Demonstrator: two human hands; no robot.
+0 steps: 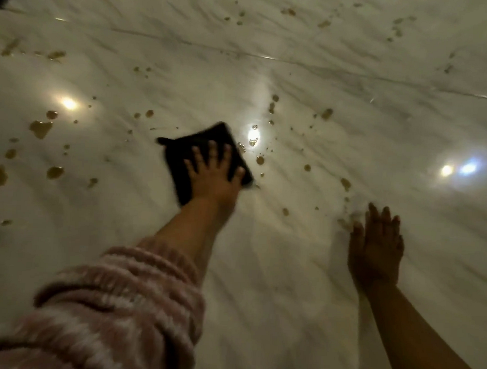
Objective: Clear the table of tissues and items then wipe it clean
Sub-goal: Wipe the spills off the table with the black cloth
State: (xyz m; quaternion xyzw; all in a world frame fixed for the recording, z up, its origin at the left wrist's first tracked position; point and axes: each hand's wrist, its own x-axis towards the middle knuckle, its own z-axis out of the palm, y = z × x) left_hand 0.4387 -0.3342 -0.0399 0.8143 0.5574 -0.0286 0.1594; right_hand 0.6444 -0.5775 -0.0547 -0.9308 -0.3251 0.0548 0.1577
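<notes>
A dark, square, folded wiping cloth (pixel 179 155) lies flat near the middle of a polished white marble table (pixel 287 285) veined in grey. One corner of the cloth points away from the person, and its edges are blurred.

The left hand (pixel 213 178) presses down on the cloth's near half, palm down. Its fingers are spread and straight and curl round nothing, and its thumb reaches the cloth's right edge. A pink and white knitted sleeve (pixel 112 304) covers the left forearm, pushed back from the wrist.

The right hand (pixel 376 247) rests flat on bare marble to the right of the cloth and nearer the person, well apart from it. Its fingers are straight and close together and hold nothing.

Brown liquid drops and small puddles (pixel 40 128) are scattered over the surface. The larger ones lie to the left of the cloth, and finer spots lie just beyond it and to its right. A few faint marks lie beside the right hand's fingertips.

A thin straight seam (pixel 271 57) crosses the far part of the slab. Bright reflections of lamps (pixel 69 103) shine on the polish at the left, beside the cloth and at the right.
</notes>
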